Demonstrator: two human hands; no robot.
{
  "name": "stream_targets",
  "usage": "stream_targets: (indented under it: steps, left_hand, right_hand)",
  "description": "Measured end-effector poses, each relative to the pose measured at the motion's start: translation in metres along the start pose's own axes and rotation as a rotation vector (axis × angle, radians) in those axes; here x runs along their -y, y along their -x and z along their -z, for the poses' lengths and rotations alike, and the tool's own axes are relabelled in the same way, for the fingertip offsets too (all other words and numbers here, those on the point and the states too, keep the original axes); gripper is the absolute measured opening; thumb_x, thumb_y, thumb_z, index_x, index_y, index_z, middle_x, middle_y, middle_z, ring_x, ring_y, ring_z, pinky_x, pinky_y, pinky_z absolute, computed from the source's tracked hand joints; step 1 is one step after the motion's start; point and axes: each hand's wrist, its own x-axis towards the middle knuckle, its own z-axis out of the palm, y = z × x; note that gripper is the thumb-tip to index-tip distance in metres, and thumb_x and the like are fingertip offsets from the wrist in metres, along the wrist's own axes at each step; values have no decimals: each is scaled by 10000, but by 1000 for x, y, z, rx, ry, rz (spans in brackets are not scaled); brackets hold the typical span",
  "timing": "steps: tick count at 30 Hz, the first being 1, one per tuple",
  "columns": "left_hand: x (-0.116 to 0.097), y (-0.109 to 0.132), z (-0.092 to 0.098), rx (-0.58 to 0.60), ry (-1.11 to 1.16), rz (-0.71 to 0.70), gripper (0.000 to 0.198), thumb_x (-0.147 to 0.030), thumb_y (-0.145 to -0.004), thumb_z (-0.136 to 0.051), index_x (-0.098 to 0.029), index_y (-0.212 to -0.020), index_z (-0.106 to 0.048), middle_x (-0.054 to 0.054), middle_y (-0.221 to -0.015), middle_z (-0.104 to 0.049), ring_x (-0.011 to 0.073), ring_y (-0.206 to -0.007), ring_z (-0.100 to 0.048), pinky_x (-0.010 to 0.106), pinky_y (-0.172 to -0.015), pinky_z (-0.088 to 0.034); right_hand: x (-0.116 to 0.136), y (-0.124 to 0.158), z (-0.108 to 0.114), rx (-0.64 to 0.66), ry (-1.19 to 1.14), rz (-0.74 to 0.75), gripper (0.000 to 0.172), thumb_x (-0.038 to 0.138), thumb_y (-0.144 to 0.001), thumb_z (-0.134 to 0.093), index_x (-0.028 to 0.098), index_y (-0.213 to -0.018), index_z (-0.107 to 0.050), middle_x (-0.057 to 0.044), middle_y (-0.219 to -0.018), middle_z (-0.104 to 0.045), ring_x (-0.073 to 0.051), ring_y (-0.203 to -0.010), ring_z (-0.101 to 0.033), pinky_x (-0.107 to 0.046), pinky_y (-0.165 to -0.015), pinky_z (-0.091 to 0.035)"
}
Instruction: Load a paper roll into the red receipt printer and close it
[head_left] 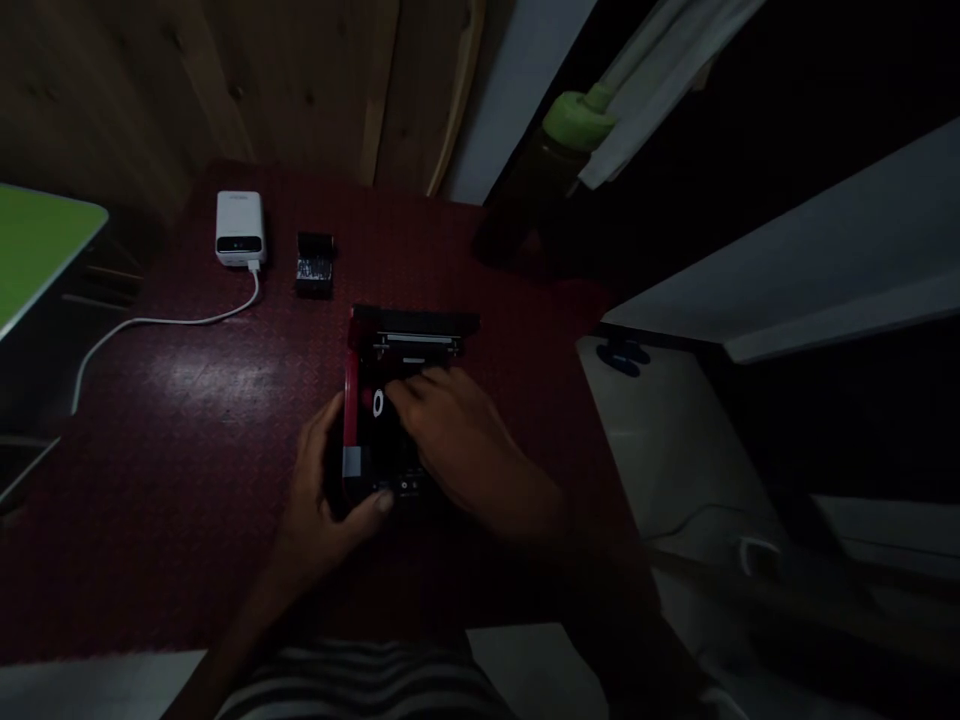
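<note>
A red-and-black box-shaped device (351, 400) sits on the table in front of me, with its dark lid (416, 322) raised at the far side. A pale bar runs along the lid's inner side, and a white ring mark (378, 403) shows inside the body. My left hand (319, 500) grips the device's near left corner, thumb on the front edge and fingers along the left side. My right hand (450, 425) reaches over the opening with curled fingers. Its fingertips are down inside the device, and whatever they hold is hidden in the dark.
A white power bank (240, 228) with a white cable (180, 321) lies at the back left of the red table (217, 480). Beside it is a small black item (314, 266). A green-capped bottle (577, 122) stands at the back right. Blue footwear (622, 356) lies on the floor.
</note>
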Motion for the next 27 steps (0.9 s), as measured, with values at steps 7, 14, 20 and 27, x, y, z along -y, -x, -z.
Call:
stream_targets:
  steps: [7,14,20,27]
  left_hand:
    - [-4,0,-3,-22,50,44,935,-494,-962,-846,-320,-1771,-410,153,-1777,-474,407,-1649,-471,641,-1343,-409]
    - [-2,1,-4,-50,21,17,914,-520,-972,-836,-336,-1765,-422,144,-1761,-499,410,-1628,-499,632,-1324,-438]
    - [-5,-1,-1,-3,22,42,943,-507,-965,-847,-309,-1775,-405,154,-1772,-486,412,-1642,-484,628,-1341,-417]
    - [-19,-6,16,-36,111,132,820,-603,-1009,-770,-345,-1734,-489,115,-1783,-515,401,-1655,-484,607,-1343,-420]
  right_hand:
    - [-13,-21,-7,128,-155,-45,383,-30,-1024,-607,179,-1267,-816,-114,-1127,-884,-260,-938,-842,-334,-719,-561]
    - [-21,-21,-19,32,-270,-18,350,-17,-1029,-590,200,-1146,-839,-91,-1012,-868,-246,-866,-825,-317,-679,-541]
    - [-33,-11,-29,-94,-414,84,419,-48,-998,-626,229,-1245,-819,-58,-1136,-875,-198,-947,-826,-282,-805,-606]
    - [-46,41,-27,-303,-568,356,447,-1,-1051,-591,248,-1375,-771,-51,-1311,-851,-199,-1170,-785,-392,-1054,-637]
